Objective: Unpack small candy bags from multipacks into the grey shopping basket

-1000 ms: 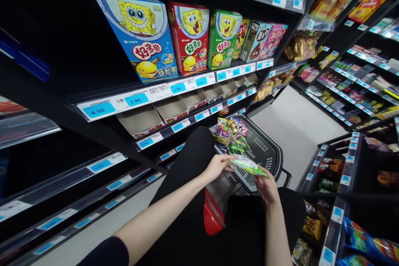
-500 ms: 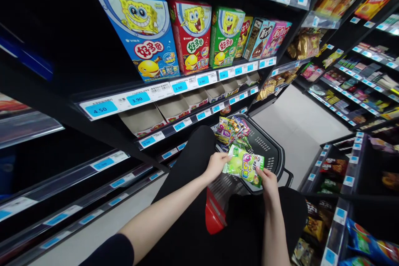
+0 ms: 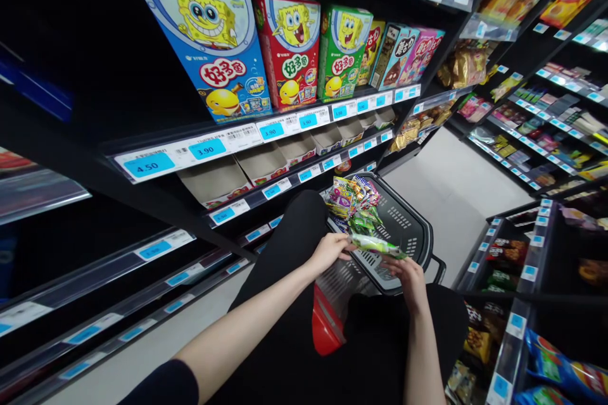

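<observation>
Both my hands grip a green and white candy bag, which is tipped so that mostly its edge shows. My left hand pinches the bag's left end. At its right end my right hand has its fingers closed on the wrapper. Beneath the bag stands a dark shopping basket with slotted walls and a grey rim. Several colourful snack packets lie in the basket's far left part. A red basket handle shows between my legs.
On the left shelf stand blue, red and green snack boxes above a price rail. Open cardboard trays sit one level lower. Bagged snacks fill a low rack at right. Pale floor lies beyond the basket.
The candy bag has been tilted from face-up to nearly edge-on, still held at both ends. My right hand has turned with it. The basket and its packets have stayed put.
</observation>
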{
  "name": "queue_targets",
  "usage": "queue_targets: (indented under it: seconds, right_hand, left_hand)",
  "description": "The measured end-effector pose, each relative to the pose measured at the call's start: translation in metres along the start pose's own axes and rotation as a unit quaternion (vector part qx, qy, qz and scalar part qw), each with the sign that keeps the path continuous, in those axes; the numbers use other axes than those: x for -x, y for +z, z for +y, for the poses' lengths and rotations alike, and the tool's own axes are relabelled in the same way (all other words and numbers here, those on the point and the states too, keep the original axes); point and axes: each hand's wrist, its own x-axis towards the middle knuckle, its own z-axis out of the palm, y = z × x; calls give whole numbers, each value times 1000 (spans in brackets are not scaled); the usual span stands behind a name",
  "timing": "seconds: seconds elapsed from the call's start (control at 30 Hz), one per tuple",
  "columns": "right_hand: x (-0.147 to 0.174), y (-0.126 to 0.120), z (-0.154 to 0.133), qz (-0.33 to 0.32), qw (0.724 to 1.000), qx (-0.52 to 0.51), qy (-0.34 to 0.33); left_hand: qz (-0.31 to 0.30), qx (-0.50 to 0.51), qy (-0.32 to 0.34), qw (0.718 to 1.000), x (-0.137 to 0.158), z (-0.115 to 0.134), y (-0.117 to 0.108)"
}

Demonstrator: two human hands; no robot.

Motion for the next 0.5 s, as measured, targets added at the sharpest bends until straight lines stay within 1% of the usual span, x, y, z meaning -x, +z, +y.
queue_targets:
  seconds: [0.1, 0.27, 0.5]
  right_hand:
    - [1, -1, -1, 5, 1000, -17, -12]
    - [-1, 5, 7, 49, 998, -3, -39]
    - [-2, 14, 10, 65, 996, -20, -56]
  left_hand:
    - [-2, 40, -2, 999, 1, 2, 4]
    - [31, 64, 26, 997, 1, -2, 5]
    - [63, 107, 33, 992, -1, -2, 5]
